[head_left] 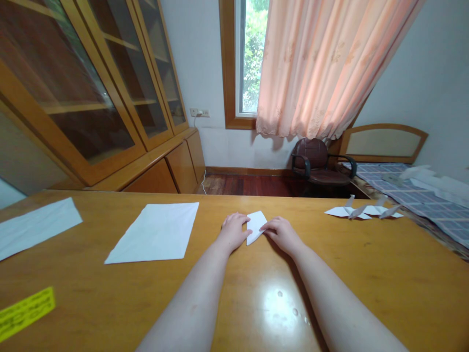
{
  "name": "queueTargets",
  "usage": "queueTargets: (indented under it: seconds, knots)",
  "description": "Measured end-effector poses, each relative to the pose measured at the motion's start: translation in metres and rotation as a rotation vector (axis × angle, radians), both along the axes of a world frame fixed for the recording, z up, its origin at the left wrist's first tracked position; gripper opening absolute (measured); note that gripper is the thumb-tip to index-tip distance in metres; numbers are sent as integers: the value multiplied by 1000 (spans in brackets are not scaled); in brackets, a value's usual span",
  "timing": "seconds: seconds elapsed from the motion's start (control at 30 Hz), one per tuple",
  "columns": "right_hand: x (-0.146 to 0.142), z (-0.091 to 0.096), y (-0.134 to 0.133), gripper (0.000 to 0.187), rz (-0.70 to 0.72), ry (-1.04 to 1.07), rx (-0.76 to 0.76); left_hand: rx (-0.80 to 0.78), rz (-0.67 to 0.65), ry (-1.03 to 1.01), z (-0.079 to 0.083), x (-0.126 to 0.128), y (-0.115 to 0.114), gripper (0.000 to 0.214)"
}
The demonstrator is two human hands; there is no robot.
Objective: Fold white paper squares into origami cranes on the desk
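Note:
A small folded piece of white paper (256,225) lies on the wooden table (234,303) between my hands. My left hand (233,231) rests on the paper's left edge with its fingers curled down onto it. My right hand (281,231) presses its fingertips on the paper's right side. Both hands pin the paper flat against the table top.
A flat white sheet (156,232) lies left of my hands, another sheet (34,226) at the far left, and a yellow slip (25,312) near the front left. Folded paper shapes (362,211) sit at the right. A chair (319,164), bed (421,195) and glass-door cabinet (91,98) stand beyond.

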State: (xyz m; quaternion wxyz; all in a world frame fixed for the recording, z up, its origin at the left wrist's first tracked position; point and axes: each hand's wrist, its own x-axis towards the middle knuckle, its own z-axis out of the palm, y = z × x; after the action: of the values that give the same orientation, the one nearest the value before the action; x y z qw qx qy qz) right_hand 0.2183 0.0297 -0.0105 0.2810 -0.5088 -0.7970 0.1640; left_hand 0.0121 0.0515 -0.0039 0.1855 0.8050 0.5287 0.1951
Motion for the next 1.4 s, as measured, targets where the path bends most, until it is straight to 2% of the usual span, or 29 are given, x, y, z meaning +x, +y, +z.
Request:
queueTargets:
  seconds: [0.2,0.43,0.8,0.97,1.17,1.27,1.4]
  knots:
    - [-2,7,-4,15,22,-18,-2,-21,8,-8,4,2,-1,28]
    - [-2,7,-5,14,-89,41,-44,-19,-136,-71,9,4,-6,28]
    - [1,-1,0,24,-227,75,-109,-33,-184,-44,3,4,-2,27]
    - [4,-8,4,26,-275,59,-107,-44,-172,-36,2,3,0,28]
    - [8,-7,5,22,-305,-37,-41,-55,-214,-29,5,3,1,27]
    - [8,-5,4,19,-268,-51,32,-46,-213,-36,5,4,1,26]
    - [5,-7,3,23,-82,-64,77,-39,-163,-40,2,3,3,23]
